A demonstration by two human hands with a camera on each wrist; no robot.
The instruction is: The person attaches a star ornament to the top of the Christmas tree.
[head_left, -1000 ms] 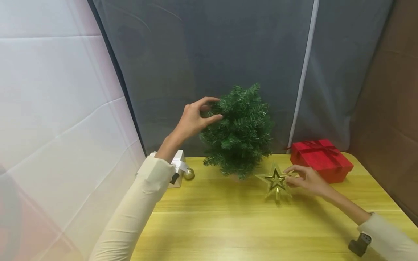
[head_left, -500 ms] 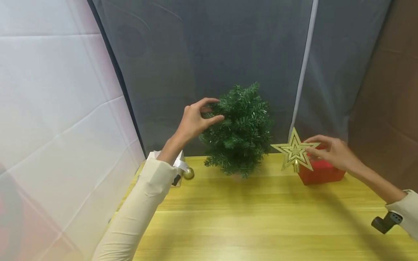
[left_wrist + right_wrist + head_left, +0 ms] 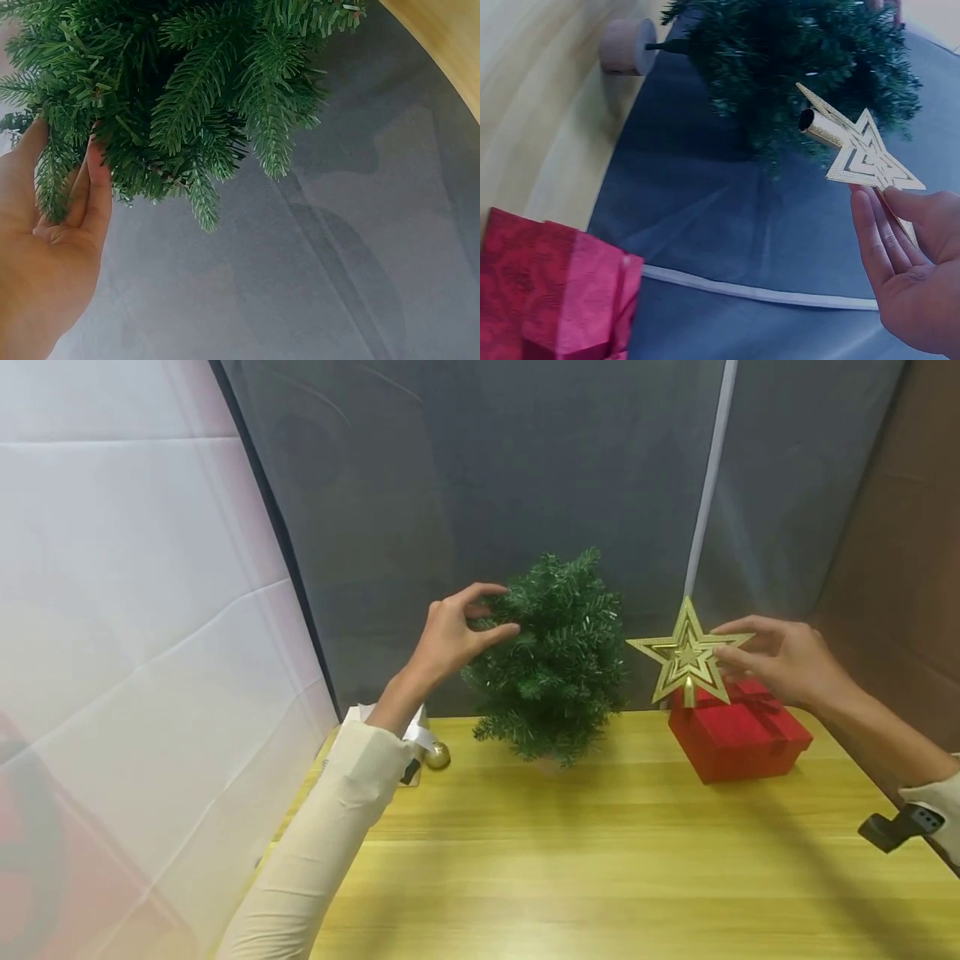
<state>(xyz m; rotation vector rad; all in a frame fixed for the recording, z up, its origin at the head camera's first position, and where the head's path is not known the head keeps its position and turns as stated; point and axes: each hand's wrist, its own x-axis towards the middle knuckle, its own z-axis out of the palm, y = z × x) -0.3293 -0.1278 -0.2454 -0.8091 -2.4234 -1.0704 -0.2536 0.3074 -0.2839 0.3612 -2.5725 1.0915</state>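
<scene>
Between right-hand fingers (image 3: 871, 232) sits a gold star (image 3: 687, 655).

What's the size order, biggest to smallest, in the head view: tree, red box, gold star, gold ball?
1. Tree
2. Red box and gold star: similar spans, partly overlapping, so not ranked
3. Gold ball

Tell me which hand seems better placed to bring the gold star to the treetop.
Probably the right hand: it pinches the gold star, raised beside the tree, while the left hand is at the branches.
</scene>
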